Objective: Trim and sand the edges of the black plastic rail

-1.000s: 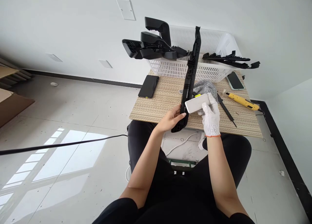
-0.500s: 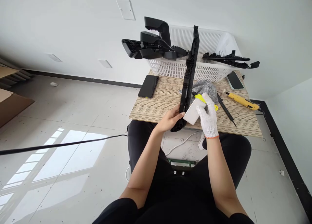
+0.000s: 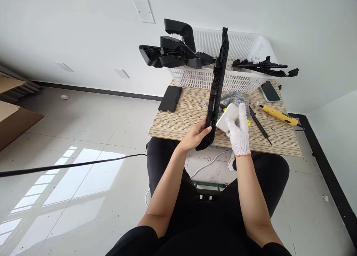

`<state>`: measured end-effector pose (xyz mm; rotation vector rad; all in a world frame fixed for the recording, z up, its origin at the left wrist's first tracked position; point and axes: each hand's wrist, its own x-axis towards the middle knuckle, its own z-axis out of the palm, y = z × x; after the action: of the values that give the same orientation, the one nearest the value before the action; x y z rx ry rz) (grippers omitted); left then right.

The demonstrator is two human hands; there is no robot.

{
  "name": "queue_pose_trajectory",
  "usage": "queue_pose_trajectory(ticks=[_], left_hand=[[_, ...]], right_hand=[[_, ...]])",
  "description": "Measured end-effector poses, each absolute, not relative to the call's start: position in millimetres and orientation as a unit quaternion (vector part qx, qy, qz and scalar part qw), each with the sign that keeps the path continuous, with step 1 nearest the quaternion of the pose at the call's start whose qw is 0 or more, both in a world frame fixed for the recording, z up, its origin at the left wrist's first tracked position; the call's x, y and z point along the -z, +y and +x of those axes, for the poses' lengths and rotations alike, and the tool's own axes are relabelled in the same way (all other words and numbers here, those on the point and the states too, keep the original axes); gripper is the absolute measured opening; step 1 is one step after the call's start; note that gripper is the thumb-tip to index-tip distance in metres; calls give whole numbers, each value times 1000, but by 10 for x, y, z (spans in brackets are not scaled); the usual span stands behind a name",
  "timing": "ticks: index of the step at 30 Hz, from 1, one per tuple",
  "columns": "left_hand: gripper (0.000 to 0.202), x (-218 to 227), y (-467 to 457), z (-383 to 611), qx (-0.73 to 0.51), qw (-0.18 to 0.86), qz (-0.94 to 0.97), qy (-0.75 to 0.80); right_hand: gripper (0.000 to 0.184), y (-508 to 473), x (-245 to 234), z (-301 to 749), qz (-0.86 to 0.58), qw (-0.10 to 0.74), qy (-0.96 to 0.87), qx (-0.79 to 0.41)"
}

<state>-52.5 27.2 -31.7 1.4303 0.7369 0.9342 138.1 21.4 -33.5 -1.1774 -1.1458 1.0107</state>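
My bare left hand (image 3: 195, 135) grips the lower end of a long black plastic trim piece (image 3: 217, 85), which stands tilted upward in front of the basket. Its ribbed inner side faces right. In a white knit glove, my right hand (image 3: 239, 131) pinches a flat white rectangular block (image 3: 227, 117) just right of the trim; its far edge is close to the plastic, and I cannot tell whether they touch. Behind the glove lie a grey cloth (image 3: 237, 97) and a partly hidden yellow-and-black tool. A black pen-like tool (image 3: 260, 126) rests to the right.
A white plastic basket (image 3: 192, 77) at the table's back bears several black plastic parts (image 3: 178, 49). A black phone (image 3: 170, 99) lies left on the wooden table (image 3: 181, 128); another phone (image 3: 270, 91) and a yellow rotary tool (image 3: 279, 115) lie right. Cardboard boxes (image 3: 21, 124) stand far left.
My right hand has turned and lifted the white block slightly up and to the right, away from my left thumb. The left hand and trim piece are almost still.
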Motion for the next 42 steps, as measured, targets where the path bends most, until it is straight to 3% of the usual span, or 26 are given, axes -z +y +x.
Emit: queue_pose_trajectory(ticks=[6,9,12,16,26,34,39,42], left_hand=[[57,352,284,-536,-408,586,623,321],[60,343,277,-534,-404,578,624,336],[62,325,268,-534,-410,552,636,351],[61,330,268,-541,-410,544,638,360],[51,322,251,-532,-404,543,608,416],[46,282,257,-479,-416,605,531,423],[48,273,247,-473,-423,558,565,436],[46,280,235,-475,-423,521,590,449]], right_hand=[[49,179,344,1364,-463,547,-489,-497],[46,169,356,1351,-494,600,-431,-459],[40,162,360,1332,-494,548,-468,-485],[37,169,351,1317,-504,584,-459,-441],[32,180,337,1284,-504,558,-494,-437],[75,157,275,1300,-484,536,-531,-443],[84,186,283,1291,-487,525,-507,-480],[80,198,303,1292,-508,563,-474,-447]])
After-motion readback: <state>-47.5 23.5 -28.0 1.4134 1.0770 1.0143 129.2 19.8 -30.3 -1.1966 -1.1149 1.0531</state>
